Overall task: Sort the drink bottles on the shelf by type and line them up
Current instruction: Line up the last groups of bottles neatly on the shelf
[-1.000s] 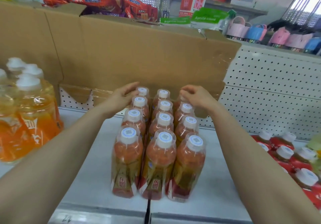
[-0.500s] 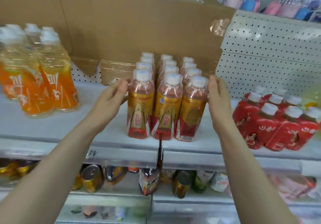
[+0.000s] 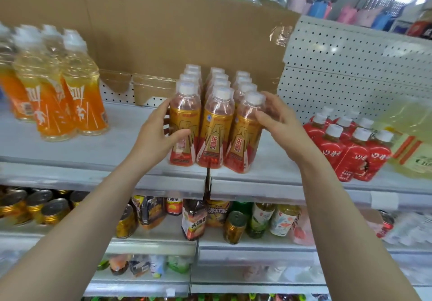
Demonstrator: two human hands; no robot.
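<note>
Gold-and-red labelled drink bottles with white caps stand in three rows on the white shelf [image 3: 117, 151], front to back. My left hand [image 3: 156, 135] grips the front-left bottle [image 3: 184, 113], thumb across its label and fingers behind it. My right hand [image 3: 280, 118] holds the front-right bottle [image 3: 243, 142] at its shoulder, fingers curled against its side. The front-middle bottle [image 3: 216, 123] stands between them, untouched. The rear bottles are mostly hidden behind the front ones.
Orange drink bottles [image 3: 70, 104] stand at the left, red-labelled bottles [image 3: 350, 146] and a pale yellow pack [image 3: 411, 137] at the right. A cardboard sheet [image 3: 187, 32] leans behind. Bare shelf lies on either side of the group. Cans [image 3: 35, 207] and mixed bottles fill the lower shelf.
My hands came forward from the back of the rows to the front bottles. They flanked the group half a second ago; now they curl round the front-left and front-right bottles. The view dropped lower.
</note>
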